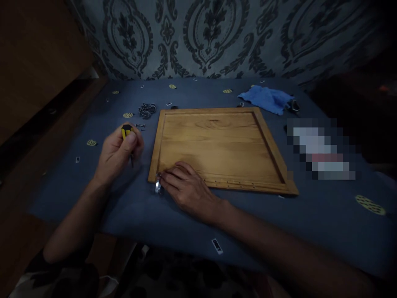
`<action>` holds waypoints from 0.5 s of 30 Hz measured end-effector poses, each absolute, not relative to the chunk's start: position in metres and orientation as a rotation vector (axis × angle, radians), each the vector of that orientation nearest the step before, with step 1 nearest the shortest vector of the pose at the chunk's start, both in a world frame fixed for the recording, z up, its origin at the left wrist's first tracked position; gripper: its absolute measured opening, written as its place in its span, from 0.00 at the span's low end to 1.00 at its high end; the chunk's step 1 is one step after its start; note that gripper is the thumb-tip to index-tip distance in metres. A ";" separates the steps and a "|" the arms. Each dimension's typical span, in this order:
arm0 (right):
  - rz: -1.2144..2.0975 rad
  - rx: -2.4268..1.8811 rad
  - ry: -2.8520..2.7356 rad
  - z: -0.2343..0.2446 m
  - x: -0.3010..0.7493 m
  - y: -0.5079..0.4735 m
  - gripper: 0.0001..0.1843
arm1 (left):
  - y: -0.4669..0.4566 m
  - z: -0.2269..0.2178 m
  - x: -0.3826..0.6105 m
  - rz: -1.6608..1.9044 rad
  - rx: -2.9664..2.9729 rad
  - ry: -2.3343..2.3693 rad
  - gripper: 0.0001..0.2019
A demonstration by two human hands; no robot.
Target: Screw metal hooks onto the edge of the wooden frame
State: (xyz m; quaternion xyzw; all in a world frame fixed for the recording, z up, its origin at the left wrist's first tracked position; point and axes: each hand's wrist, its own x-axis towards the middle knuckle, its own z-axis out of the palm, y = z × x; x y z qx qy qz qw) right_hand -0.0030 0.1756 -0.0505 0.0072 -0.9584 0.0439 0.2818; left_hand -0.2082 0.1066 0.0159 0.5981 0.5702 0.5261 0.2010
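Note:
A shallow wooden tray-like panel (217,145) with a raised rim lies flat on a blue cloth. My left hand (119,155) is left of it, fingers closed around a screwdriver with a yellow and black handle (126,130), its shaft pointing down. My right hand (186,188) rests on the panel's near left corner, fingers pressed together on a small shiny metal fitting (158,186) at the edge. A row of small holes runs along the panel's near rim.
A pile of metal hooks (147,110) and a few loose screws (140,126) lie beyond my left hand. A crumpled blue rag (266,99) sits at the back right. A blurred-out object (322,151) lies right of the panel. Patterned wall behind.

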 end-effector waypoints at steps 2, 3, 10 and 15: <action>0.109 0.014 -2.572 -0.050 -0.003 0.175 0.13 | 0.106 0.017 -0.213 1.267 1.713 1.616 0.15; 0.102 0.011 -2.572 -0.050 -0.003 0.175 0.13 | 0.105 0.017 -0.214 1.082 1.743 1.625 0.14; 0.057 0.008 -2.570 -0.051 -0.004 0.176 0.13 | 0.104 0.010 -0.216 0.491 1.815 1.596 0.09; 0.064 0.012 -2.567 -0.052 -0.004 0.176 0.12 | 0.104 0.009 -0.217 0.480 1.829 1.568 0.10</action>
